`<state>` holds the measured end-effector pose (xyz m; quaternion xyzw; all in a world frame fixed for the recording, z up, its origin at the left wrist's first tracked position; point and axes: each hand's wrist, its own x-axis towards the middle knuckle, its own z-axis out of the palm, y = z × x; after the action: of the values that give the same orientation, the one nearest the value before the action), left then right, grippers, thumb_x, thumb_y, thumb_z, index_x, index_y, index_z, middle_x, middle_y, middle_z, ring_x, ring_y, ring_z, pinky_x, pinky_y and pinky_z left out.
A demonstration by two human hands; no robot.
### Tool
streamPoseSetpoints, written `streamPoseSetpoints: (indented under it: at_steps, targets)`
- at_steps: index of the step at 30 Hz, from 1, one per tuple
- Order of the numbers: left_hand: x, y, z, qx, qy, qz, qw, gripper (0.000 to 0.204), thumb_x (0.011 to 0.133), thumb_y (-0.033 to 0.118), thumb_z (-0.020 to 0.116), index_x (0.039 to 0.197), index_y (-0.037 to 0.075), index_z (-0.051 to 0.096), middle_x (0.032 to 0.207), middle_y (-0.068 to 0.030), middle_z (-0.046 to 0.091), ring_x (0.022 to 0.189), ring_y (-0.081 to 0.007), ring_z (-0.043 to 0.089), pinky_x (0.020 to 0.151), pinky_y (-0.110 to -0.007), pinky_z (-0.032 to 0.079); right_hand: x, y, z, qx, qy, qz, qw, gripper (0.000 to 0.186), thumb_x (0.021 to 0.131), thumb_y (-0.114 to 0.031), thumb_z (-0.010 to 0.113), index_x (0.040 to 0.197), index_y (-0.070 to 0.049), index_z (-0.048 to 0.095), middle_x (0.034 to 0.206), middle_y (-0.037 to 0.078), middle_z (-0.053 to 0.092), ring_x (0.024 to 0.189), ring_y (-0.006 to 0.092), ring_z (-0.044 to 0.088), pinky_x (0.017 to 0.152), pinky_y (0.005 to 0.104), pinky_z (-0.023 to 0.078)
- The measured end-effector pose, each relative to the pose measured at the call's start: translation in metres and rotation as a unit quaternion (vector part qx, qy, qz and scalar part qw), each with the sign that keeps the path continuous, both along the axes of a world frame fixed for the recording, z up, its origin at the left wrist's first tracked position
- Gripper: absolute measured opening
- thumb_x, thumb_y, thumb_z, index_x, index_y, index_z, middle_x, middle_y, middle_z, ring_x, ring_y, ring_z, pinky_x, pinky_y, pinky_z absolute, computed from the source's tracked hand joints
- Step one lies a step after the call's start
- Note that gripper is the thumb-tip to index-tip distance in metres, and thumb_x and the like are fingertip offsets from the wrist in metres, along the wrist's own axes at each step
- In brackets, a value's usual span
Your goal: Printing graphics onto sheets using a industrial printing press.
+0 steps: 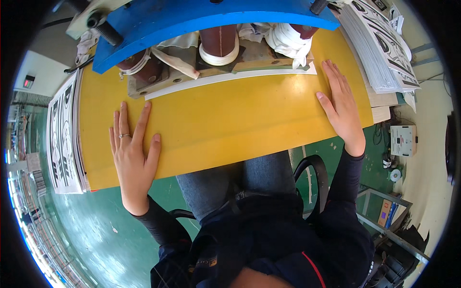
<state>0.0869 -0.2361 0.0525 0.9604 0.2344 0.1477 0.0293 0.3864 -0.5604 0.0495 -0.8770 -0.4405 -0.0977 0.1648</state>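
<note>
My left hand lies flat on the left part of a yellow work surface, fingers spread, a ring on one of them. On the right part rests my right hand, also flat with the thumb apart. Neither holds anything. Between them, farther away, a blue press plate stands over dark red cylinders with white cloth wrapped round them. A narrow white strip runs along the front of the metal base; the fingertips of my left hand are near its left end.
A stack of printed sheets stands by the table's left edge. Another stack of printed sheets is at the far right. My chair's black armrest shows below the table. A white box is by the right wall.
</note>
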Motion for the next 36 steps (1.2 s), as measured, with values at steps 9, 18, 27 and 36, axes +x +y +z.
streamPoseSetpoints:
  at_steps: [9,18,27,36]
  targets:
    - [-0.010,-0.045,0.019,-0.141,-0.032,-0.044,0.989,0.045,0.099,0.021,0.057,0.141,0.006,0.060,0.146,-0.0248,0.054,0.131,-0.0468,0.054,0.110,-0.052,0.042,-0.004,-0.003,-0.001,0.046,0.052,-0.021,0.997,0.061,0.098,-0.026,0.060,0.152,-0.005,0.043,0.155,0.023,0.045,0.148,0.0404,0.036,0.123,0.0476,0.028]
    - [0.042,-0.200,0.082,-0.822,-0.329,-0.460,0.064,0.120,0.091,0.083,0.040,0.145,-0.025,0.034,0.150,-0.0431,0.039,0.140,-0.0445,0.048,0.117,-0.050,0.038,-0.001,0.000,0.001,0.066,0.074,0.005,0.995,0.055,0.098,-0.021,0.060,0.148,-0.004,0.047,0.155,0.021,0.047,0.148,0.0386,0.038,0.121,0.0452,0.030]
    - [0.013,-0.139,0.114,-0.779,-0.155,-0.498,0.349,0.120,0.087,0.082,0.049,0.148,-0.020,0.033,0.150,-0.0412,0.041,0.138,-0.0445,0.051,0.116,-0.050,0.038,-0.001,0.000,0.001,0.067,0.071,-0.008,0.995,0.054,0.098,-0.022,0.060,0.148,-0.006,0.049,0.154,0.023,0.047,0.147,0.0390,0.039,0.120,0.0451,0.031]
    - [-0.013,-0.174,0.066,-0.536,-0.507,-0.412,0.535,0.102,0.086,0.070,0.062,0.146,-0.012,0.047,0.142,-0.0364,0.053,0.132,-0.0447,0.057,0.111,-0.046,0.044,-0.007,0.005,0.002,0.069,0.071,-0.007,0.995,0.054,0.097,-0.024,0.062,0.147,-0.008,0.051,0.153,0.023,0.047,0.147,0.0401,0.039,0.120,0.0460,0.032]
